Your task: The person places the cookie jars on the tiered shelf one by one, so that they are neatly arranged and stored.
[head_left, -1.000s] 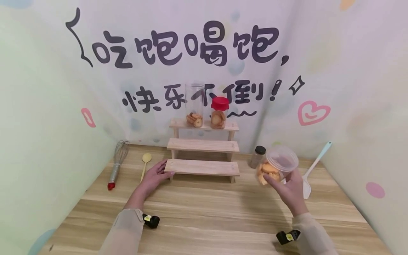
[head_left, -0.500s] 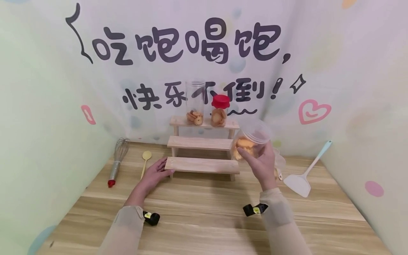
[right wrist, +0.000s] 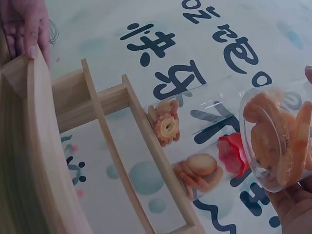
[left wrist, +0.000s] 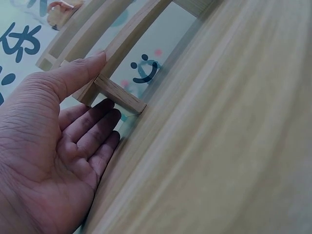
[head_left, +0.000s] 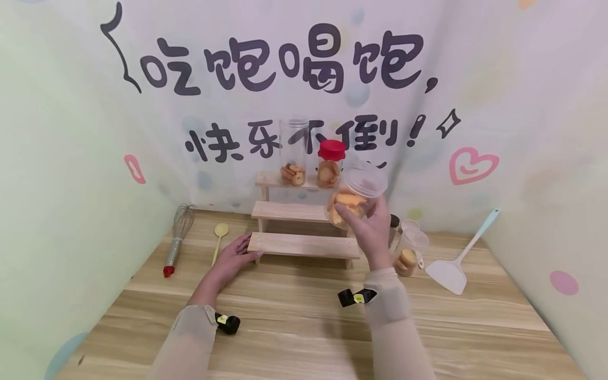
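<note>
In the head view my right hand (head_left: 372,232) grips a clear plastic jar (head_left: 363,180) of biscuits, raised and tilted in front of the right end of a three-step wooden stand (head_left: 301,245). The jar overlaps the top and middle steps there. Two jars stand on the top step: a tall clear jar (head_left: 294,153) and a red-lidded jar (head_left: 331,163), both holding biscuits. At the stand's left end, my left hand (head_left: 233,261) holds the lowest step. The left wrist view shows its thumb (left wrist: 83,73) against the step's edge and its fingers beside the leg.
A whisk (head_left: 178,237) and a yellow spoon (head_left: 220,240) lie left of the stand. To the right are a black-capped jar (head_left: 393,224), partly hidden by my hand, a small clear jar (head_left: 412,243) with biscuits, and a white spatula (head_left: 448,274). A printed cloth (head_left: 228,31) hangs behind.
My right hand has carried the biscuit jar leftward and up, from the right of the stand to its upper right end. The left hand stays at the lowest step.
</note>
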Demonstrator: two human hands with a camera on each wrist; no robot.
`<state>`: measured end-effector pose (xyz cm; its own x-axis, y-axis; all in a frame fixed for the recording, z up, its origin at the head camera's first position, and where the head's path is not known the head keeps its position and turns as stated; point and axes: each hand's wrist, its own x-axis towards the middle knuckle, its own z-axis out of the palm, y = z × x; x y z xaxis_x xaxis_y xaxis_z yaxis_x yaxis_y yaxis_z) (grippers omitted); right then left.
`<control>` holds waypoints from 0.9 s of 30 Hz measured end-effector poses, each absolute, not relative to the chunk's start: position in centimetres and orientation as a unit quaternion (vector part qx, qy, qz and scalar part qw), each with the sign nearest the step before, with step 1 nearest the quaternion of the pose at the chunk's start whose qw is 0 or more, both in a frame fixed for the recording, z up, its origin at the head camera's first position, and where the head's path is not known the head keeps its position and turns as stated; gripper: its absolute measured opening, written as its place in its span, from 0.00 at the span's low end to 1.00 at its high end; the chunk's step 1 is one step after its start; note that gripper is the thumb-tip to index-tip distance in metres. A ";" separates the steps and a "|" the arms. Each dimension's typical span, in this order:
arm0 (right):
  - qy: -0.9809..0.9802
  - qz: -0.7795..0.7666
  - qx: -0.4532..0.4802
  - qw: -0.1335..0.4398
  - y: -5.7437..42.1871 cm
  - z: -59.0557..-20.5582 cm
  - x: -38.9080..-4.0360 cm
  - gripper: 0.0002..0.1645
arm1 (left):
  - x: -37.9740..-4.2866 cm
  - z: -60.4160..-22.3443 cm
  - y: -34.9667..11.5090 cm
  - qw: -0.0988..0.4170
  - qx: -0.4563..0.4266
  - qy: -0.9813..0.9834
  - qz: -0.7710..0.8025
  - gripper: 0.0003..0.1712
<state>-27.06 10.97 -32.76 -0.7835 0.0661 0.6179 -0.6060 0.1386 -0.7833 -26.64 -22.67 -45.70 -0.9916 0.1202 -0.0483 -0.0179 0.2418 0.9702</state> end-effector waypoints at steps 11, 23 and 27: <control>-0.747 0.610 0.158 0.212 4.1 -32.3 -29.7 0.42 | -27.7 -46.2 -23.6 0.037 0.039 0.794 0.605 0.55; -0.787 0.575 0.154 0.163 -0.9 -37.7 -32.8 0.52 | -27.5 -46.5 -23.2 0.044 0.032 0.786 0.616 0.55; -0.792 0.570 0.150 0.156 -0.9 -38.7 -33.0 0.54 | -27.3 -46.4 -23.0 0.049 0.026 0.786 0.616 0.54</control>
